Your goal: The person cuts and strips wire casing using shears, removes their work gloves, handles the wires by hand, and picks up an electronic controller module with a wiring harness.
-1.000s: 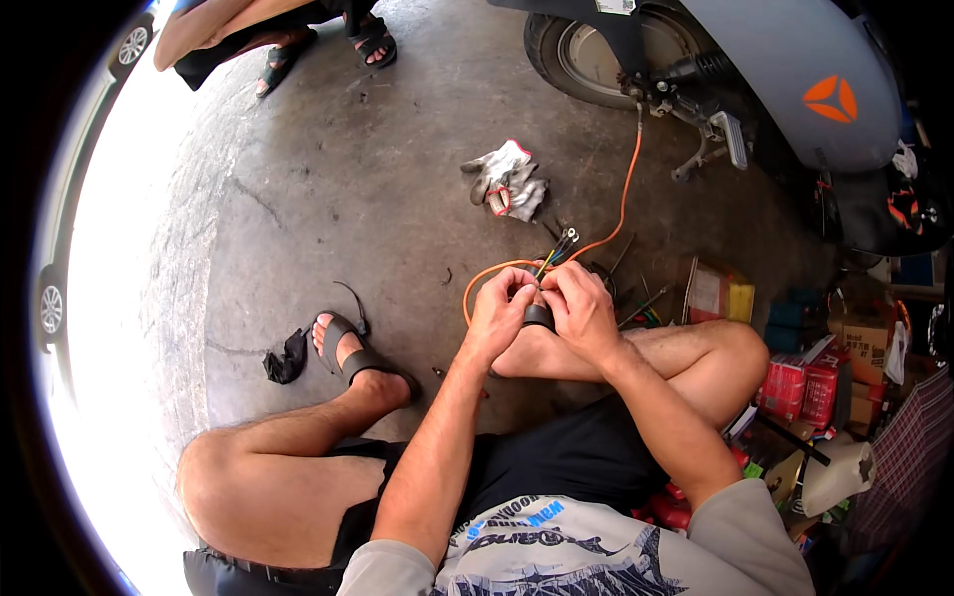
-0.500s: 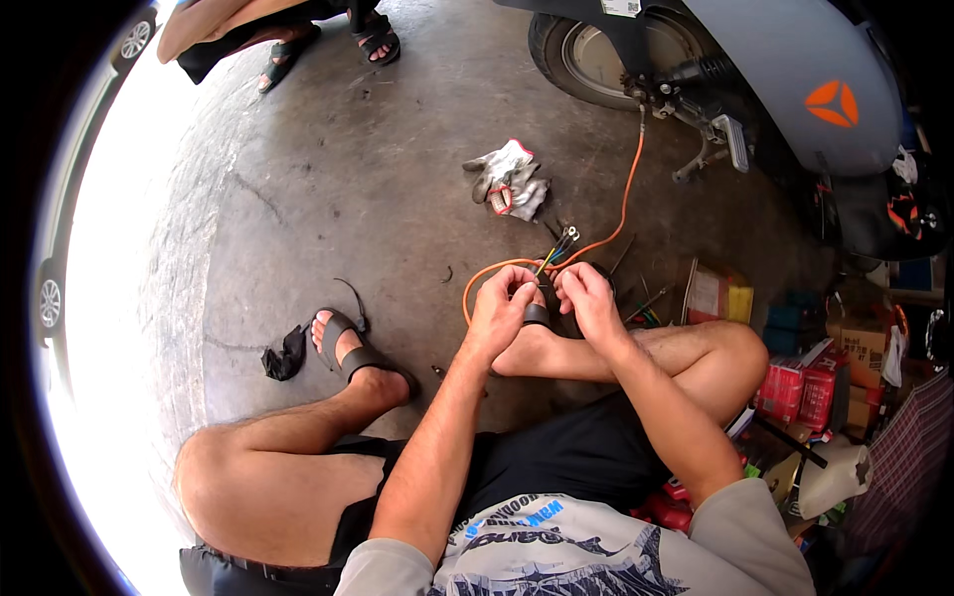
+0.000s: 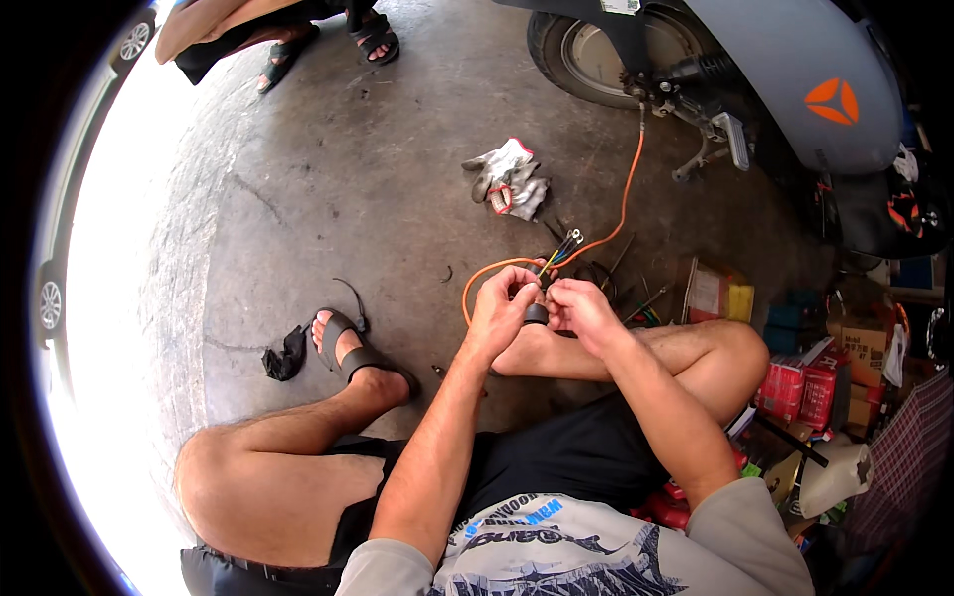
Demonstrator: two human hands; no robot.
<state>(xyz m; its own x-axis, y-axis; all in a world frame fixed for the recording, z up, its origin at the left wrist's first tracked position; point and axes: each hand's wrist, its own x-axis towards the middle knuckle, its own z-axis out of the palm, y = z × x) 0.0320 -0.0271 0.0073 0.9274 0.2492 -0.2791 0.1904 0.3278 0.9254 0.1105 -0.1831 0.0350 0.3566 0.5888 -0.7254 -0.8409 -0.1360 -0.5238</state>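
Note:
Both hands meet above my bent right foot. My left hand (image 3: 504, 301) is closed in a pinch on a thin yellow-green wire (image 3: 548, 261). Close beside it, my right hand (image 3: 584, 312) is pinched too, its fingertips nearly touching the left ones; what they hold is too small to make out. Just beyond the fingers, dark and blue wires lie in a small bundle with metal ring terminals (image 3: 575, 236) at the ends. An orange cable (image 3: 628, 189) loops past my hands and runs up to the scooter.
A grey scooter (image 3: 795, 79) stands at the far right, its wheel (image 3: 616, 55) near the top edge. Work gloves (image 3: 510, 179) lie on the concrete. Boxes (image 3: 863, 348) and red packages (image 3: 800, 390) crowd the right. A black plastic scrap (image 3: 286, 355) lies near my left foot. Another person's sandalled feet (image 3: 376, 40) are far left.
My right hand has moved left and slightly down, bringing its fingertips close to my left hand's. The ring-ended wires have shifted slightly; my left hand keeps its pinch.

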